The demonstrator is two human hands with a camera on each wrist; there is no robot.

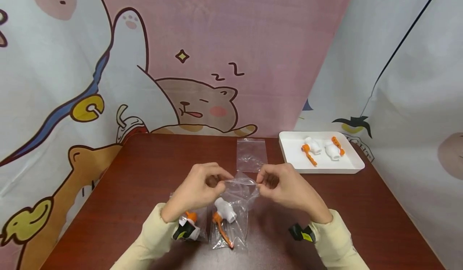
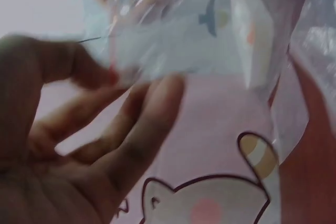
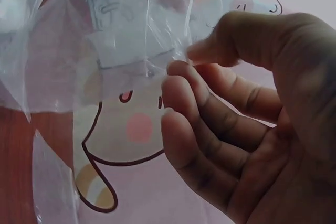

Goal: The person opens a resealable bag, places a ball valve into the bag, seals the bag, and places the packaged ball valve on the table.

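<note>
A clear zip bag [image 1: 240, 183] hangs between my two hands, stretched by its top edge. My left hand [image 1: 200, 185] pinches one corner between thumb and fingers. In the left wrist view a red line on the bag [image 2: 152, 51] runs by the left thumb tip. My right hand [image 1: 285, 185] pinches the opposite edge, and the right wrist view shows the bag [image 3: 121, 51] spreading from its fingertips. Below lies a filled clear bag [image 1: 240, 232] with a white rounded piece [image 1: 226, 209] and an orange stick-like piece [image 1: 223, 230] inside.
Another filled bag [image 1: 203, 221] lies partly under my left wrist, with orange and white pieces. A flat clear bag [image 1: 252, 153] rests farther back. At the back right, a white tray [image 1: 294, 157] holds white and orange pieces. A printed cloth [image 1: 275, 41] hangs behind the table.
</note>
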